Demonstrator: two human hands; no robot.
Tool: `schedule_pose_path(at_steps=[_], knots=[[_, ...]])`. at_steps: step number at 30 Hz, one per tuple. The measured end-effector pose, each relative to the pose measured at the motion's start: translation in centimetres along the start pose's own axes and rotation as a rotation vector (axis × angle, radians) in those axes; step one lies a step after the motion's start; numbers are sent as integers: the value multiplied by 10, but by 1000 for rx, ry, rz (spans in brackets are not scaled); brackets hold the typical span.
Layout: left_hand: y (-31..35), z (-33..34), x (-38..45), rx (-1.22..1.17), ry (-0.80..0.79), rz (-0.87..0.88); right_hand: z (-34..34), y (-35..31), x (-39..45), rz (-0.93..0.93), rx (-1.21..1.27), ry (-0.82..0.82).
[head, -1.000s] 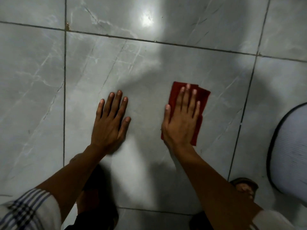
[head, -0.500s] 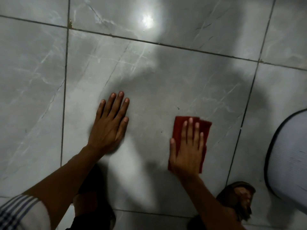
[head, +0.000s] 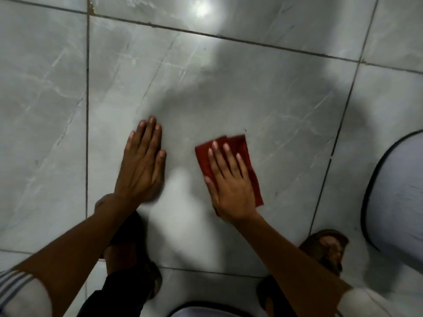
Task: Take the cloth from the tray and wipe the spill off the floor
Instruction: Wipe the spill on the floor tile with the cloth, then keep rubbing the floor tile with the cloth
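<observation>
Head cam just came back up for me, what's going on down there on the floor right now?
A person is crouched over the grey tiled floor, wiping it. The right hand lies flat on a folded red cloth, pressing it to the tile. The left hand rests palm-down on bare tile beside it, apparently as a brace, not touching the cloth. A white tray with a dark rim sits at the right edge, and a sandalled foot is planted near it. No spill is clearly visible.

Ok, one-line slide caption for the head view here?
Right hand presses a red cloth flat on the grey tiled floor; left hand braces beside it.
</observation>
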State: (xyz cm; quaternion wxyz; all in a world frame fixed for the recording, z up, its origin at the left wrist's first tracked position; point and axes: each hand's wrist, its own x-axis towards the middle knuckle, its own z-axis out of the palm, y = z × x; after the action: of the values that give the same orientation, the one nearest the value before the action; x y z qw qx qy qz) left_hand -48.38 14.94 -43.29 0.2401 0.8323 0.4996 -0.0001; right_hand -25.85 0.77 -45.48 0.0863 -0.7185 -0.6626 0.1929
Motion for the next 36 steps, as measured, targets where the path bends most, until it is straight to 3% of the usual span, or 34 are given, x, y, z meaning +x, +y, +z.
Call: schedule_pose_path(at_steps=[3,6,8,11,14,16,20,24,28,31,36], knots=[[7,-6,-9,-12,-48,-74,-9,34,-57,-120,65,-36],[17,-22,-14,-42,-78,-116,-31,49,-66,-101,258,-85],[33,-38,-21,-105,-113,-174,-56,43,-64,92,528,-126],[67,-69,-37,-148,-192,-249,-117,20,-59,567,1049,-271],[118,-101,-51,-171,-222,-262,-195,6,-63,557,1391,-380],[153,-122,-54,-171,-227,-277,-245,0,-73,565,1460,-332],[230,-154,-40,-172,-240,-225,-356,14,-114,662,1345,-163],[324,-164,-13,-142,-234,1,-450,67,-176,743,1233,-5],[425,-144,4,-163,-224,213,-502,135,-232,831,1100,214],[498,-118,6,-220,-247,257,-510,193,-254,871,992,241],[582,-78,2,-357,-252,238,-456,262,-224,755,498,242]])
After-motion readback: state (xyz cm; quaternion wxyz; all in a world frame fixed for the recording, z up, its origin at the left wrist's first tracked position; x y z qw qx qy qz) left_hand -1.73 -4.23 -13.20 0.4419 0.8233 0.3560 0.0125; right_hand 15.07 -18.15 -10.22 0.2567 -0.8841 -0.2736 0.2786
